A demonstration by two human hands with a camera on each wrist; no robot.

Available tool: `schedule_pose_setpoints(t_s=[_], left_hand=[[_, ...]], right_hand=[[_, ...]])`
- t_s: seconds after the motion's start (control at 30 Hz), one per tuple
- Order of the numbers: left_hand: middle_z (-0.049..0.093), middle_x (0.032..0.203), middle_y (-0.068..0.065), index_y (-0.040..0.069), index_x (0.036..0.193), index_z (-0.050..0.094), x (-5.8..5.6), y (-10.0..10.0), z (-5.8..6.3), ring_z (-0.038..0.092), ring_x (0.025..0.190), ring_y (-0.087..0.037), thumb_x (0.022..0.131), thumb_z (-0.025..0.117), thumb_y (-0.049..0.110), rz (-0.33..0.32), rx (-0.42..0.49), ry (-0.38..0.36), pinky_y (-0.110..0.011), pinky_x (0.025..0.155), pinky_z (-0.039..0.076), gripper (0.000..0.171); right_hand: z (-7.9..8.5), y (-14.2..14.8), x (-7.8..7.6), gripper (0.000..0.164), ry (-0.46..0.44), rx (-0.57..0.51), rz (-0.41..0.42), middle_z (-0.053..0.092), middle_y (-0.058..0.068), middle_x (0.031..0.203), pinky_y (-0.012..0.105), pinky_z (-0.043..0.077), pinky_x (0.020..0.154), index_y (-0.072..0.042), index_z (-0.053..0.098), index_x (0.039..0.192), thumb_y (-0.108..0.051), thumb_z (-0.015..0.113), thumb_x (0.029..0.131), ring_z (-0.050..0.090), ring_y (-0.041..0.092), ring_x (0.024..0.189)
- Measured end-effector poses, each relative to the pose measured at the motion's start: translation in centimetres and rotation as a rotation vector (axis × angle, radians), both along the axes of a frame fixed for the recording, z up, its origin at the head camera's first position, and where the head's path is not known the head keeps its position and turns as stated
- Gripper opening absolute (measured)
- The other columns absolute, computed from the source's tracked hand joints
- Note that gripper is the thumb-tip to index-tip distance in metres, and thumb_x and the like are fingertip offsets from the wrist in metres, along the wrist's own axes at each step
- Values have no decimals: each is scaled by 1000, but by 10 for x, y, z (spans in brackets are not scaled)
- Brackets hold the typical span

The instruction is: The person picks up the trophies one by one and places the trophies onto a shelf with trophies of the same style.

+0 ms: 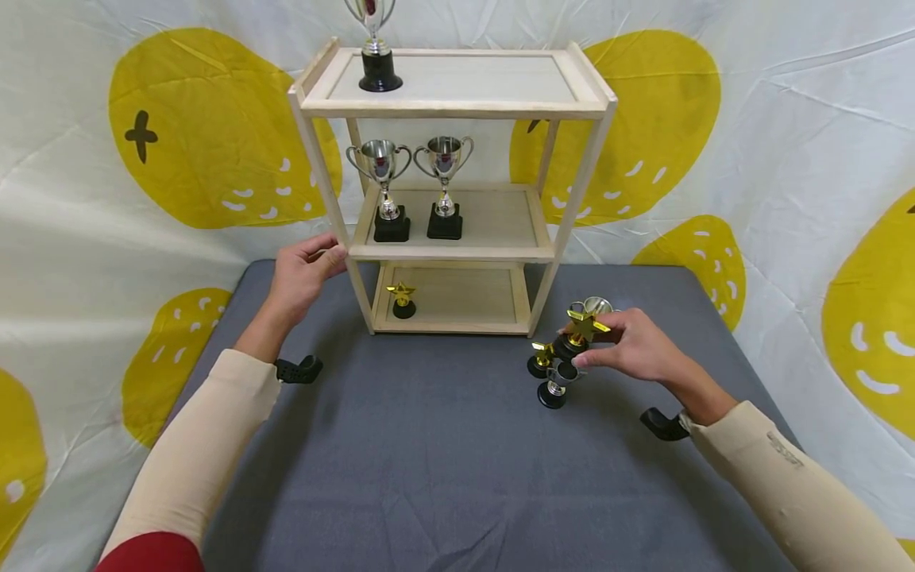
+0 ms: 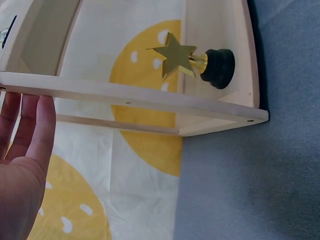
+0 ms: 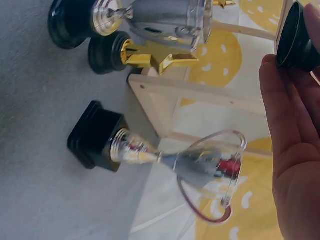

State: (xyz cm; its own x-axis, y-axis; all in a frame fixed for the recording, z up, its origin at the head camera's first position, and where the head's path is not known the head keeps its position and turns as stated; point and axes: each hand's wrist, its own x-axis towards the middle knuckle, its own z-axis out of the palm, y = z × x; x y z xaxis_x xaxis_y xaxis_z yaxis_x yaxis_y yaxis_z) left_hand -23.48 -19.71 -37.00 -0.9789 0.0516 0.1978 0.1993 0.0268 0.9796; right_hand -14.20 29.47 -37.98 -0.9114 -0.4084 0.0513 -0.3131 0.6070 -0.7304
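My left hand [image 1: 299, 274] holds the left front post of a wooden shelf [image 1: 452, 253], thumb and fingers at the middle board's height. In the left wrist view its fingertips pass partly out of sight at the post [image 2: 129, 101]. My right hand [image 1: 636, 345] grips a gold star trophy [image 1: 584, 324] by its black base [image 3: 299, 42], raised off the table. Just beneath and beside it stand a small silver cup trophy [image 1: 554, 389] and another gold star trophy [image 1: 541, 359]. Behind the hand, a larger silver cup trophy [image 3: 200, 165] stands on a square black base.
Two silver cups [image 1: 382, 163] [image 1: 445, 159] stand on the middle board, and a tall cup [image 1: 379, 67] on the top board's left. A small gold star trophy [image 1: 403, 300] stands at the bottom board's left. Grey cloth [image 1: 400, 445] covers the table; patterned fabric [image 1: 772, 159] hangs around it.
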Motion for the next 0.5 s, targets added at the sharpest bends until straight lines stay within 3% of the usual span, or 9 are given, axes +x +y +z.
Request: schedule_pose_setpoints(t_s=[0.17, 0.3, 0.4, 0.5], left_hand=[[68, 110, 11, -13, 141, 56, 0, 0, 0, 71, 100, 0, 103, 63, 7, 0, -8, -2, -22, 92, 61, 44], [68, 111, 10, -12, 141, 57, 0, -1, 0, 70, 101, 0, 103, 64, 8, 2, -13, -6, -18, 89, 61, 43], [68, 111, 10, -14, 141, 56, 0, -1, 0, 70, 101, -1, 103, 63, 8, 0, -14, -3, -18, 89, 61, 44], [69, 110, 10, -15, 141, 55, 0, -1, 0, 71, 101, 0, 103, 63, 7, -5, -8, 7, -18, 89, 61, 45]], right_hand=[[4, -11, -4, 33, 2, 9, 14, 81, 6, 106, 21, 50, 60, -13, 81, 109, -21, 93, 79, 60, 6, 74], [7, -20, -7, 27, 13, 27, 6, 75, 3, 86, 22, 42, 54, -12, 81, 100, -21, 94, 77, 50, 7, 65], [8, -27, -11, 26, -7, 19, 9, 66, 2, 76, 23, 43, 52, -11, 79, 95, -21, 94, 76, 52, 9, 61], [8, -35, -15, 27, -41, -9, 31, 68, 3, 77, 24, 47, 53, -11, 80, 98, -21, 94, 77, 57, 10, 60]])
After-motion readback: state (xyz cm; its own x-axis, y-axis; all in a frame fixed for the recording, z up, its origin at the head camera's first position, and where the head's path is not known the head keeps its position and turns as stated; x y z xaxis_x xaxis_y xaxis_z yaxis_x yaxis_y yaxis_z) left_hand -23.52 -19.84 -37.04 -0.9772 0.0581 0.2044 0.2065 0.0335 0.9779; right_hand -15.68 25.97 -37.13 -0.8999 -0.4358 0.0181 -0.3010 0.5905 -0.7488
